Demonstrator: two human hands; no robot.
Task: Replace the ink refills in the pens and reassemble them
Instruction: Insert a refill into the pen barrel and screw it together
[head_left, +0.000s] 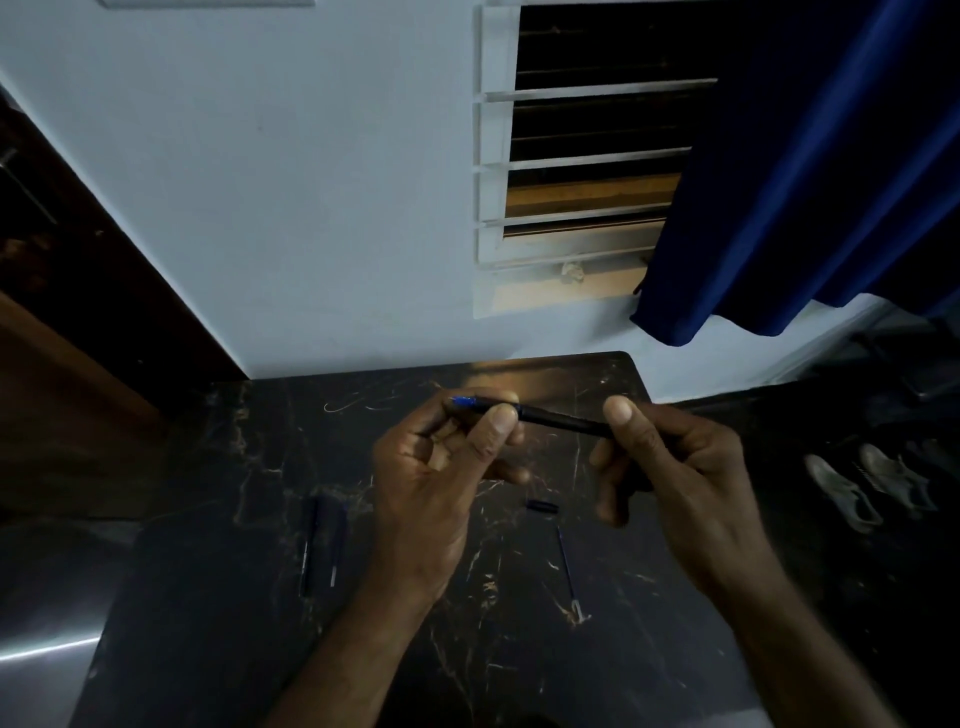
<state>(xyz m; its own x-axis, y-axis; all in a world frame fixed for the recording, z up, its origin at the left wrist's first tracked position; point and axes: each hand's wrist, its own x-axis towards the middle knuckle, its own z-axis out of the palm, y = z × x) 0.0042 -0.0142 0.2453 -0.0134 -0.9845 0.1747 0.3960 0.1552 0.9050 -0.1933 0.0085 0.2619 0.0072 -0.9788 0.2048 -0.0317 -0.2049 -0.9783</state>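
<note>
Both hands hold one black pen (563, 420) level above the dark marble table (218, 597). My left hand (441, 478) pinches its blue tip end (464, 401) between thumb and fingers. My right hand (675, 467) grips the other end of the barrel. On the table below lie a small black pen cap (542, 506) and a thin loose ink refill (567, 566) with a spring at its near end. Two more pens or refills (323, 543) lie side by side to the left.
The table stands against a pale wall (311, 208) under a louvred window (587, 156) with a blue curtain (810, 171). A wooden door (62, 322) is at the left. Shoes (872, 486) lie on the floor to the right.
</note>
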